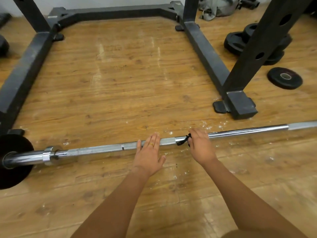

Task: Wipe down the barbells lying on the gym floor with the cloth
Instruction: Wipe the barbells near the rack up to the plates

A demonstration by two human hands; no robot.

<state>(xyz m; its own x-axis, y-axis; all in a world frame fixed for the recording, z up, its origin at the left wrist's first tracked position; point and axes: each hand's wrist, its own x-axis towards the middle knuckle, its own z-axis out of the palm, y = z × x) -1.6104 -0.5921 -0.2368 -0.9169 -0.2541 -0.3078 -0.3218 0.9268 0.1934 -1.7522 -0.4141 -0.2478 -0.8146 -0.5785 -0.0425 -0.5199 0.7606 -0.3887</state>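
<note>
1. Barbell (96, 149) lies on the floor (120, 74), running from the left edge of view up toward the right edge, just in front of the rack (205, 48).
2. Left end of the bar carries 1 black plate (10, 176), with a chrome collar (49, 154) just inside it.
3. Left hand (148, 155): fingers straight and spread a little, laid flat across the middle of the bar. Ring on 1 finger.
4. Right hand (199, 145): just to the right of the left hand, fingers curled down over the bar, gripping the cloth (182, 141).
5. Cloth is black; only a small bunch shows at the hand's left side, touching the bar.
6. 1 loose plate (284, 78) lies flat on the floor to the right of the rack; a stack (235, 42) of plates sits behind it.
7. Grey bag (217, 7) lies at the far wall; its contents are not visible.
</note>
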